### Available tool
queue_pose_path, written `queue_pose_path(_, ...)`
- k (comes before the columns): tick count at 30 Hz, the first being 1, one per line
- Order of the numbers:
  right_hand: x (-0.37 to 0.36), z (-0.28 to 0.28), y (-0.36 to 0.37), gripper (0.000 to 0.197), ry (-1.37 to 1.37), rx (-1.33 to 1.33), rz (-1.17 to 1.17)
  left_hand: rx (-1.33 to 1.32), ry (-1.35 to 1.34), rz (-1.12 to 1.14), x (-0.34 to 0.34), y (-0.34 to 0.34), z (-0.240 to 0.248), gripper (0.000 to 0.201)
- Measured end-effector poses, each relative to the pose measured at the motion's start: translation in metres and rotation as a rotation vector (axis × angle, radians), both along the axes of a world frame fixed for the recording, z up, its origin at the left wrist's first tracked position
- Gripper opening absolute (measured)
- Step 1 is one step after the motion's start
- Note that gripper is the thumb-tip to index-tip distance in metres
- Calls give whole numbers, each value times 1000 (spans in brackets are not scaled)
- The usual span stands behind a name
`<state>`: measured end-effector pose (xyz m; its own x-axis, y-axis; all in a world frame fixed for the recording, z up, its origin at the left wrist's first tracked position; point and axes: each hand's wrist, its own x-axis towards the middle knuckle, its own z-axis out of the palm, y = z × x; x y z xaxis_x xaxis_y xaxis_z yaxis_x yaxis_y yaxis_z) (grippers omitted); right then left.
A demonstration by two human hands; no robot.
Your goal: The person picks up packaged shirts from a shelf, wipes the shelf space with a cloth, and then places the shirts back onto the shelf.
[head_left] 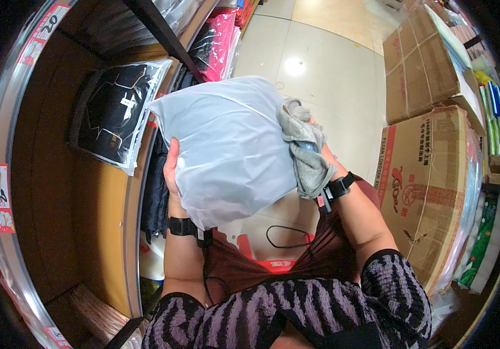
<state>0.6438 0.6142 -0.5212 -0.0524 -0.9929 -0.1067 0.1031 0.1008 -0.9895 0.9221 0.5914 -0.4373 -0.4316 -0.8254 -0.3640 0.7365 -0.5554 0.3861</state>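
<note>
A large white plastic-wrapped package (232, 148), soft and bulging, is held up in front of me above my lap. My left hand (171, 168) grips its left edge, thumb on top and the other fingers hidden beneath. Against the package's right side is a crumpled grey cloth (308, 154), held in my right hand (329, 155). The cloth covers most of that hand's fingers, so whether they also hold the package is hard to see. On the shelf to the left lies a flat black garment in a clear bag (116, 110), apart from my left hand.
A wooden shelf (101, 198) with a metal-edged front runs along the left. Pink bagged goods (221, 43) and dark folded items sit on the racks beyond. Stacked cardboard boxes (424, 192) stand at right on the tiled floor (331, 70). A red stool (270, 266) shows beneath me.
</note>
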Motion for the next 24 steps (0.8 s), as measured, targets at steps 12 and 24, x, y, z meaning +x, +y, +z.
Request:
queue_pose_path(12, -39, -27, -5, 34, 129, -34, -247, -12, -381, -79, 10, -8, -39, 48)
queue_pose_path(24, -46, -23, -2, 29, 583, -331, -231, -194, -263, 82, 17, -8, -15, 56)
